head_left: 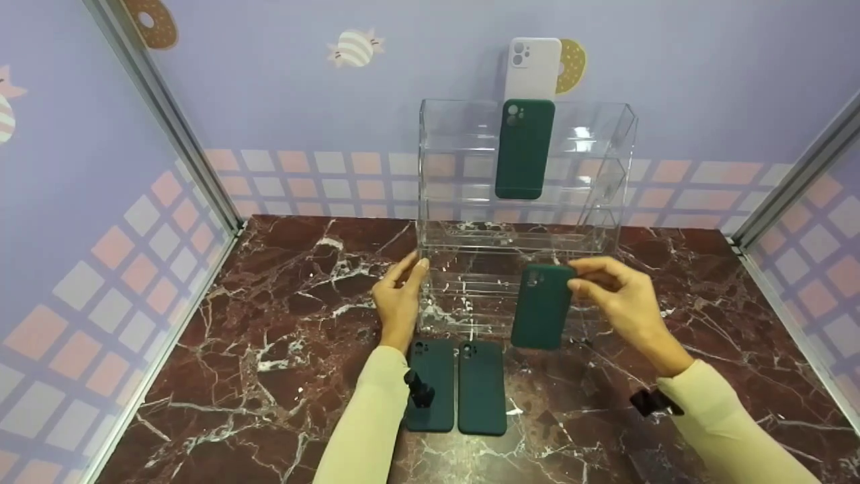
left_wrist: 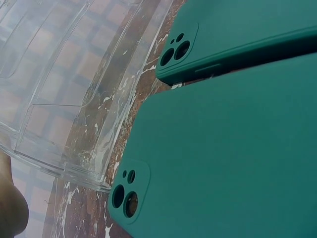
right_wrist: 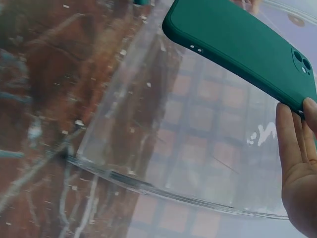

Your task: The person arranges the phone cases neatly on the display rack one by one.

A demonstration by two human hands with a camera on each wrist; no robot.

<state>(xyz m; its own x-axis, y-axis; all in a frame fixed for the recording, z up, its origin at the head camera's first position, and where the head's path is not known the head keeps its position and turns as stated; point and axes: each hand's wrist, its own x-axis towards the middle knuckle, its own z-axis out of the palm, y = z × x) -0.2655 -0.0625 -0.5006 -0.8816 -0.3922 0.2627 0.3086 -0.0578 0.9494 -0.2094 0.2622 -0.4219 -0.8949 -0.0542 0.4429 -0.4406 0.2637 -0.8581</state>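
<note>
My right hand point(head_left: 621, 299) pinches a dark green phone case point(head_left: 543, 309) by its upper right edge, thumb in front and fingers behind. The case hangs upright, camera cutouts at top left, before the lower part of a clear tiered display rack point(head_left: 430, 181). At the rack's left side, my left hand point(head_left: 398, 299) holds the edge between thumb and fingers. Two more green phone cases, a left one point(head_left: 437, 417) and a right one point(head_left: 482, 390), lie side by side below the rack. The left sleeve and wrist camera partly cover the left one.
Higher on the rack stand another green phone case point(head_left: 525, 151) and, behind it, a white phone case point(head_left: 534, 74). The rack stands on a dark red marbled tabletop point(head_left: 269, 336). Patterned lilac panels point(head_left: 289, 87) enclose the back and both sides.
</note>
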